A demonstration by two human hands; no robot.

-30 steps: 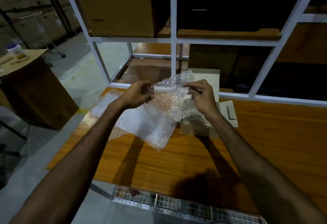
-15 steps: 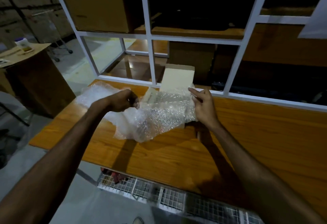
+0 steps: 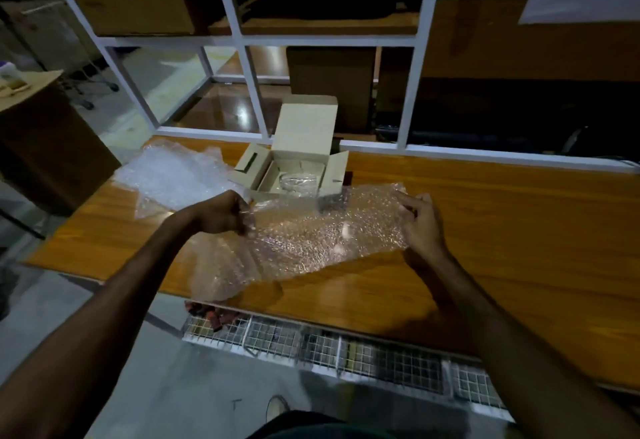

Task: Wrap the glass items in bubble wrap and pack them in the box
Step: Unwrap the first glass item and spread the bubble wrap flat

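- A sheet of bubble wrap [image 3: 322,237] is held stretched above the surface [image 3: 502,230], its left end hanging past the near edge.
- One end is gripped by the curled left hand [image 3: 221,213]; the other is pinched by the right hand [image 3: 420,223].
- An open box [image 3: 294,161] sits at the far edge, with a glass item [image 3: 298,182] inside.
- More bubble wrap [image 3: 173,175] lies at the far left corner.
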